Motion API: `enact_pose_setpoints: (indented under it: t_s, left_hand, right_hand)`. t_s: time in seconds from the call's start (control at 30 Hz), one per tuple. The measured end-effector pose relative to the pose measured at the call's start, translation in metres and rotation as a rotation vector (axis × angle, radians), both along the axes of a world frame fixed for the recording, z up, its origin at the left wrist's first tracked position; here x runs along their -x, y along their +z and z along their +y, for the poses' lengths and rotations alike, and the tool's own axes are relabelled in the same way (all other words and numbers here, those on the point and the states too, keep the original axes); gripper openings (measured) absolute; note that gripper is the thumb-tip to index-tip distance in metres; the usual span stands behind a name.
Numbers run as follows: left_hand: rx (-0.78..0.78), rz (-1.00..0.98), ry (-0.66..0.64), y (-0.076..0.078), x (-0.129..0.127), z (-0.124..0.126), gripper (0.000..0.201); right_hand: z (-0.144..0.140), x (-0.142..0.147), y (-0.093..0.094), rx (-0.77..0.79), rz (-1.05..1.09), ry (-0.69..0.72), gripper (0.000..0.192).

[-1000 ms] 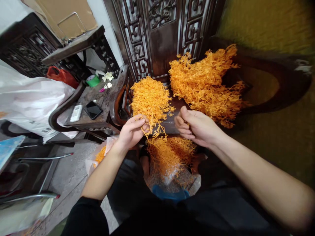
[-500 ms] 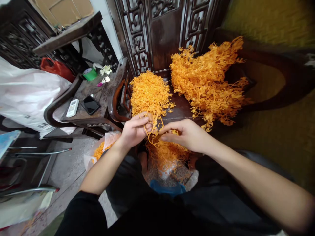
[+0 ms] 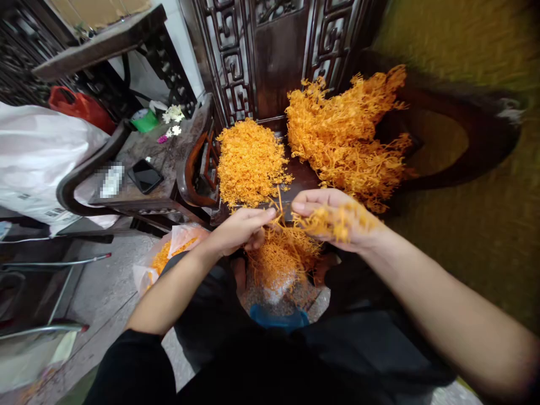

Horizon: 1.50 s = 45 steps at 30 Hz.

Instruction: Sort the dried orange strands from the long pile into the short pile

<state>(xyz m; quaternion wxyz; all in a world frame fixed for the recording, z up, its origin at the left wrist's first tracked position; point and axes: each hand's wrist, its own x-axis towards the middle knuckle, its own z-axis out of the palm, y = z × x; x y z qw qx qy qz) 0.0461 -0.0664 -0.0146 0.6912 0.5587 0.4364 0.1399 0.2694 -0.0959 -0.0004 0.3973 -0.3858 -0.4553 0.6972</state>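
My left hand [image 3: 242,228] pinches the thin stems of an orange branched flower sprig between thumb and forefinger. My right hand [image 3: 358,239] is curled round the flowered end of an orange sprig [image 3: 337,220], which is blurred and lies across the palm. Behind my left hand is a low mound of small orange flower pieces [image 3: 251,160] on the dark wooden seat [image 3: 301,180]. To its right lies a larger heap of orange branched sprigs [image 3: 350,135]. Below my hands, between my legs, sits a tangle of thin orange stems [image 3: 278,259].
A carved wooden side table [image 3: 169,163] at left holds a black phone [image 3: 145,175], green tape [image 3: 144,120] and white flowers [image 3: 173,115]. A plastic bag of orange pieces [image 3: 166,256] stands on the floor. A blue rim [image 3: 278,318] shows below the stems.
My right hand has turned palm up and moved slightly right and up, with a flowered sprig now across it. The left hand has shifted a little downward. The view has moved slightly.
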Motion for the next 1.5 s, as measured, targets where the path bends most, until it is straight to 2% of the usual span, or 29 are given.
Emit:
enact_pose_setpoints:
  t_s: [0.1,0.2,0.27,0.37,0.47,0.57,0.73,0.87,1.0,1.1,1.17,1.23,1.33,1.4,1.5]
  left_hand:
    - [-0.171,0.133,-0.153,0.003,0.0,-0.008,0.047]
    - [-0.551,0.219,-0.098,0.004,-0.004,-0.013,0.026]
    - [-0.778,0.303,-0.043,0.003,-0.006,-0.016,0.028]
    - [-0.951,0.406,-0.02,0.002,-0.009,-0.018,0.034]
    - [-1.015,0.479,-0.051,0.0,-0.009,-0.018,0.028]
    - [-1.041,0.47,-0.095,-0.002,-0.006,-0.015,0.022]
    - [-1.16,0.277,0.041,0.003,-0.003,-0.013,0.006]
    - [-1.21,0.149,0.12,0.013,-0.007,-0.017,0.017]
    - [-1.237,0.225,0.125,0.015,-0.013,-0.021,0.032]
    - [-1.342,0.353,0.065,0.013,-0.013,-0.02,0.028]
    - [-1.405,0.427,0.017,0.011,-0.012,-0.018,0.032]
    - [-1.43,0.44,-0.01,0.01,-0.011,-0.016,0.034]
    - [-1.397,0.287,0.022,0.009,-0.011,-0.015,0.036]
    - [-1.384,0.177,0.054,0.009,-0.012,-0.015,0.041]
    - [-1.455,0.084,0.087,0.012,-0.01,-0.019,0.044]
  right_hand:
    - [0.001,-0.012,0.004,0.099,0.131,0.045,0.043]
    - [0.002,-0.015,0.003,0.158,0.177,0.062,0.04]
    - [0.004,-0.011,-0.001,0.195,0.199,0.047,0.04]
    - [0.005,-0.003,-0.007,0.268,0.198,-0.001,0.04]
    - [0.006,0.004,-0.01,0.311,0.209,-0.02,0.038]
    - [0.006,0.006,-0.009,0.302,0.231,-0.02,0.036]
    - [0.006,0.003,-0.006,0.26,0.264,-0.048,0.035]
    - [0.004,0.007,-0.005,0.201,0.217,-0.073,0.034]
    - [0.002,0.017,-0.006,0.168,0.09,-0.096,0.037]
    - [0.002,0.022,-0.01,0.042,-0.044,-0.136,0.037]
    - [0.002,0.022,-0.014,-0.082,-0.167,-0.155,0.033]
    - [0.002,0.021,-0.017,-0.184,-0.308,-0.168,0.031]
    - [0.001,0.021,-0.019,-0.287,-0.459,-0.21,0.036]
    - [0.002,0.021,-0.018,-0.332,-0.486,-0.26,0.039]
    - [0.013,0.009,-0.014,-0.353,-0.486,-0.445,0.036]
